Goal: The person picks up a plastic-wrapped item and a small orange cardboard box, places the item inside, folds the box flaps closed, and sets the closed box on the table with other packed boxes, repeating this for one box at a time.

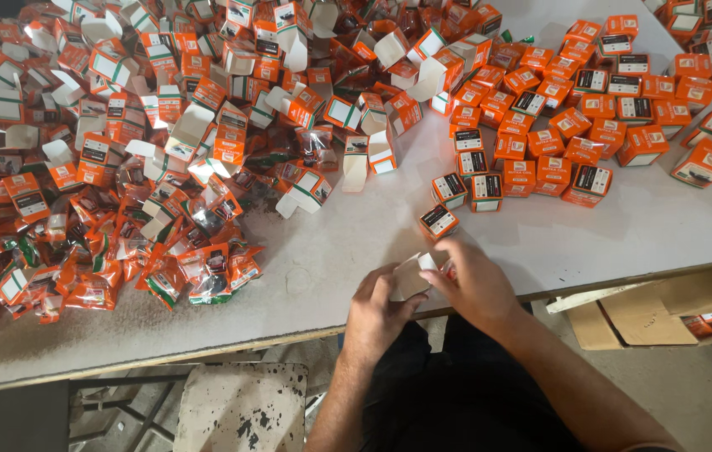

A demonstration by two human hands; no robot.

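Two bare hands are seen at the near edge of the pale grey worn desk (590,234), and one small white-and-orange cardboard carton (413,274) is held between them. The carton is gripped from its left by the fingers of the left hand (378,308), which are curled around its lower side, and from its right by the fingers of the right hand (473,280), which are closed over its upper end, so that part of the carton is hidden. The carton is held just above the desk edge.

Just beyond the carton, a single closed orange box with a dark label (439,221) is set on the desk, with a cluster of closed orange boxes (557,142) laid further beyond it and to its right. Far to the left of the carton, a heap of orange and clear plastic sachets (163,259) is spread, and beyond that a pile of open orange-and-white cartons (205,92) is massed. Bare desk surface lies between the carton and these piles. Below the carton's left, a flaking white stool seat (243,406) is visible.
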